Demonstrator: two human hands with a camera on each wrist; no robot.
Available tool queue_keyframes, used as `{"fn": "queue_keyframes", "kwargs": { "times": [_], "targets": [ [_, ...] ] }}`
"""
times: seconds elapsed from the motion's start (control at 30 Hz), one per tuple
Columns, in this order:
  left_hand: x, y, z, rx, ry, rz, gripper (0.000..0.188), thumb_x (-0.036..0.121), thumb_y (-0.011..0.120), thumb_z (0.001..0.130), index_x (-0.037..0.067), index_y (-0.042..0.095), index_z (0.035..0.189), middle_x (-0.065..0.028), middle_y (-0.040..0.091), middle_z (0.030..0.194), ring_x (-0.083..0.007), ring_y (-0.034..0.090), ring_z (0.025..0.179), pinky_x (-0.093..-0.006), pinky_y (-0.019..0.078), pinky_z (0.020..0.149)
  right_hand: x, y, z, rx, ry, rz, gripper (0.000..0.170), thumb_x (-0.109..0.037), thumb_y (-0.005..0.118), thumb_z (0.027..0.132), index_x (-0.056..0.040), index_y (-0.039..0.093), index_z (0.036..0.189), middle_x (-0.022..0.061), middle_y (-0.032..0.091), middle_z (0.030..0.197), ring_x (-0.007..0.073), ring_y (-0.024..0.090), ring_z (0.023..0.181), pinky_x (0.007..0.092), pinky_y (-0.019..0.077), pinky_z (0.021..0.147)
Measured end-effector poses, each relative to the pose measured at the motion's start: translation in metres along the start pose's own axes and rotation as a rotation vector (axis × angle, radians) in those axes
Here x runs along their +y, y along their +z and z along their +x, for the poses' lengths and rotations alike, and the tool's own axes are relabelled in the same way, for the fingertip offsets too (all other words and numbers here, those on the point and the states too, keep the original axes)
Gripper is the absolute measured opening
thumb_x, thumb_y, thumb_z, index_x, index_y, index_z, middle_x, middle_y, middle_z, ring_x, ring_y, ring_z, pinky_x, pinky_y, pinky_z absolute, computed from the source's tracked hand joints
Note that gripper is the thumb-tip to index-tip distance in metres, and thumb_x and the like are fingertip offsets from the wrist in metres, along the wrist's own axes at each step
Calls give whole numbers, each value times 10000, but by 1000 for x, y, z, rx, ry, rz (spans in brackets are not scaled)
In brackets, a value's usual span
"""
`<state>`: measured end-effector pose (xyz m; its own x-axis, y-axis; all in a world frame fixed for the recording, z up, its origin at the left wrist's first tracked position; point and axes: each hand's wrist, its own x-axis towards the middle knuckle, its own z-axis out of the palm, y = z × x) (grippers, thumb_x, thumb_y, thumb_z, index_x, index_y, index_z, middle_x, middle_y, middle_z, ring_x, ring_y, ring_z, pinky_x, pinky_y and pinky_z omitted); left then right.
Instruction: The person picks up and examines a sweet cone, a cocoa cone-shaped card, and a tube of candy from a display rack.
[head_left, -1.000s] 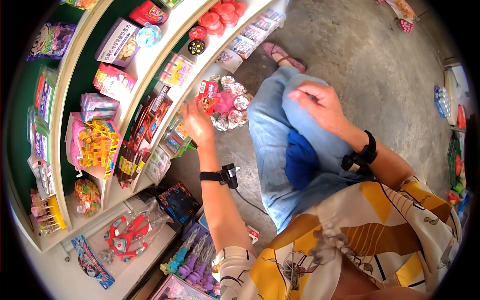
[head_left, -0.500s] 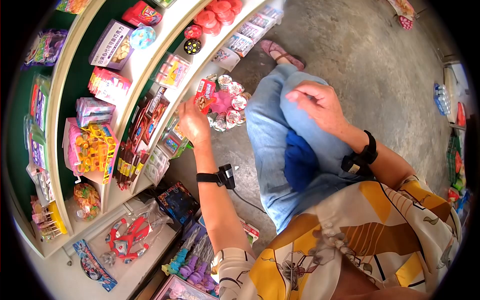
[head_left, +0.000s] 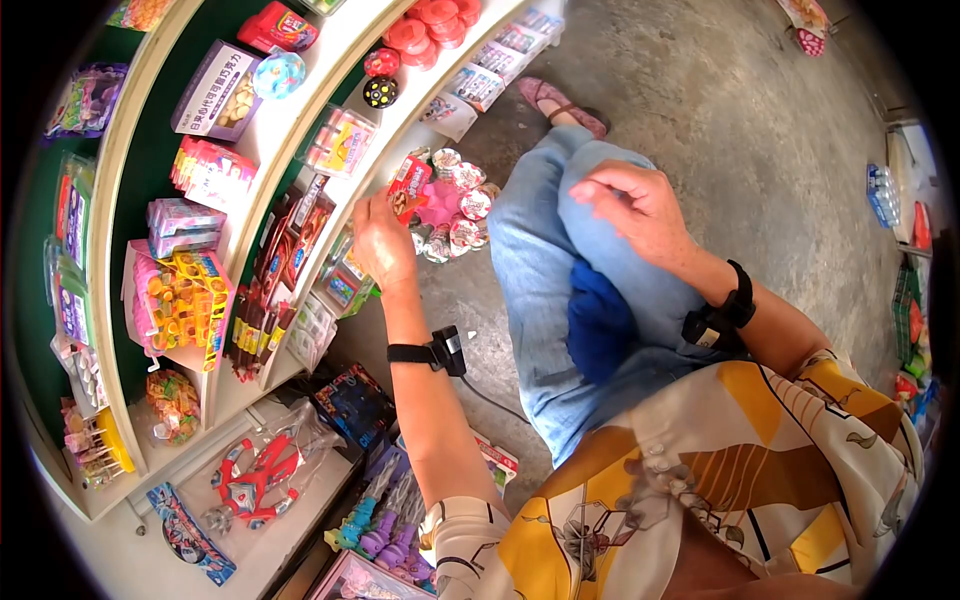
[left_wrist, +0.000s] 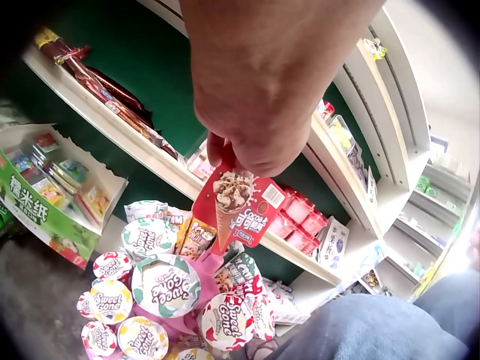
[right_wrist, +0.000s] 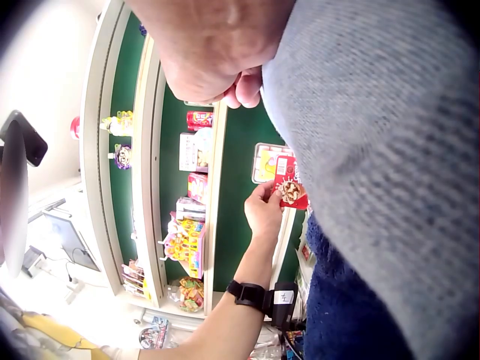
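While candy-laden shelves (head_left: 330,45) curve alongside and a green box (left_wrist: 45,210) stands near the lidded cones (left_wrist: 165,285), the red card (left_wrist: 255,214) is close beside those cones — its edge pinched by the left hand (head_left: 385,243), arm (head_left: 425,410) outstretched. The right hand (head_left: 640,205), relaxed and free, rests on the jeans (head_left: 540,250).
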<state>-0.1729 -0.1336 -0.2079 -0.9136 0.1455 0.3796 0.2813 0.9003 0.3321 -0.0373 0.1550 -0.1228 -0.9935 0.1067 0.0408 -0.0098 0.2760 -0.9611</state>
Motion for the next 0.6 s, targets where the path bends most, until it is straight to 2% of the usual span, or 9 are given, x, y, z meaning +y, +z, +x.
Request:
{"fn": "queue_keyframes", "kwargs": {
  "times": [0.33, 0.6],
  "targets": [
    [-2, 1, 5, -3, 63, 51, 233, 52, 591, 785, 94, 655, 1006, -95, 613, 955, -318, 616, 874, -415, 506, 729, -3, -1, 1, 4, 27, 8, 103, -81, 601, 894, -2, 662, 918, 39, 661, 835, 85, 592, 718, 235, 445, 583],
    [6, 6, -5, 0, 62, 52, 274, -3, 545, 771, 82, 659, 1005, -101, 613, 956, -310, 611, 888, -407, 509, 735, -6, 0, 2, -7, 57, 33, 112, -80, 597, 898, 9, 658, 922, 40, 656, 832, 87, 590, 697, 231, 447, 581]
  ]
}}
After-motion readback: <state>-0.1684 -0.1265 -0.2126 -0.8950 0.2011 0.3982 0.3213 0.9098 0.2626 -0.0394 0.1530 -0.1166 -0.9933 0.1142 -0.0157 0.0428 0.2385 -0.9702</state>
